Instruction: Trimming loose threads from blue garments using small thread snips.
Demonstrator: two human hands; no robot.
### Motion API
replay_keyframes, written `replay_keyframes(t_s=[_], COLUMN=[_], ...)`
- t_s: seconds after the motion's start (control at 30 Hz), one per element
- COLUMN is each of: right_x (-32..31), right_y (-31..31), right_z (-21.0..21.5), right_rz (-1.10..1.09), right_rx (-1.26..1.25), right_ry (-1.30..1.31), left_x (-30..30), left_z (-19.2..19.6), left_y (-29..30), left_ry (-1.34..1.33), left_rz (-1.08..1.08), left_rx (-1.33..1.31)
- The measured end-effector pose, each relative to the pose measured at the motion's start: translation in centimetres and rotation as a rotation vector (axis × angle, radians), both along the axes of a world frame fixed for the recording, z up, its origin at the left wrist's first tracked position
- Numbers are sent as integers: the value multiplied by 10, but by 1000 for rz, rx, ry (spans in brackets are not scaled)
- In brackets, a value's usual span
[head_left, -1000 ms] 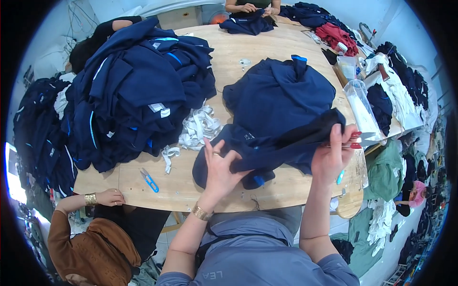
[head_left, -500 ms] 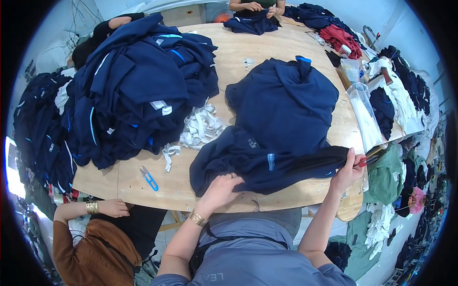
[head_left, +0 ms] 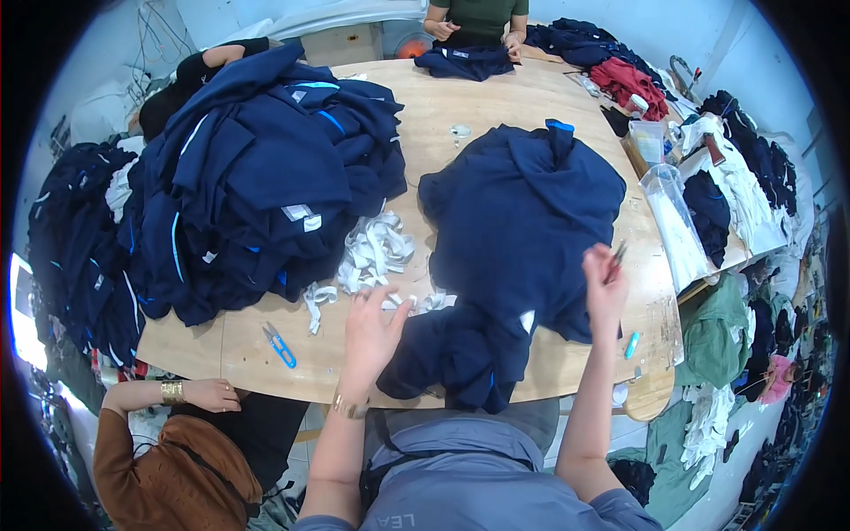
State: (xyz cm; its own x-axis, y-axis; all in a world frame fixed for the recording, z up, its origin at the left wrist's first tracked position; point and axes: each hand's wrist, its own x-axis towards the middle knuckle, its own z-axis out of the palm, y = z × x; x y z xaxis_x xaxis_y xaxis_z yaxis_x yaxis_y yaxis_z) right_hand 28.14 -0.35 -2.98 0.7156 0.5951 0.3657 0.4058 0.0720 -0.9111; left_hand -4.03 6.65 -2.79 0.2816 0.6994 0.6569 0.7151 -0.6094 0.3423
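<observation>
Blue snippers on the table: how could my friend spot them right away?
Find the big pale wooden table, then the huge heap of navy blue fabric garments on its left. Look just in front of that heap, near the table's front edge, for small metal snips with bright blue handles. Unlike the curly white fabric strips nearby, they're straight and blue.

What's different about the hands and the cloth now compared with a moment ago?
The right hand let go of the navy garment it was stretching out to the right, and moved up and leftward, still holding a small pointed tool. The garment now lies bunched at the near table edge. The left hand moved leftward, close to the white strips. The big navy pile and blue-handled snips stayed put.
</observation>
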Motion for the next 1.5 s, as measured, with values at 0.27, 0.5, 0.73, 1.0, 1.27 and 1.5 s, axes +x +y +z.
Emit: replay_keyframes(t_s=[0.27, 0.5, 0.73, 1.0, 1.27, 1.5], right_x=[-97, -83, -56, -70, -46, -73], right_y=[-37, -39, -46, -14, -32, -48], right_z=[-16, -46, -4, -22, -12, -43], right_rz=[393, 430, 523, 284, 23, 310], right_rx=[-421, -533, 65, -683, -316, -265], right_ry=[-250, 90, 987, -236, -240, 132], left_x=[-3, 23, -8, -8, 11, 49], left_z=[17, -28, 4, -12, -11, -22], left_y=[-67, -57, -8, -4, -10, -16], left_ry=[-283, 82, -835, 292, -34, 275], left_rz=[-31, 21, -799, 36, -144, -386], left_rx=[-972, -512, -1587, -278, -536, -181])
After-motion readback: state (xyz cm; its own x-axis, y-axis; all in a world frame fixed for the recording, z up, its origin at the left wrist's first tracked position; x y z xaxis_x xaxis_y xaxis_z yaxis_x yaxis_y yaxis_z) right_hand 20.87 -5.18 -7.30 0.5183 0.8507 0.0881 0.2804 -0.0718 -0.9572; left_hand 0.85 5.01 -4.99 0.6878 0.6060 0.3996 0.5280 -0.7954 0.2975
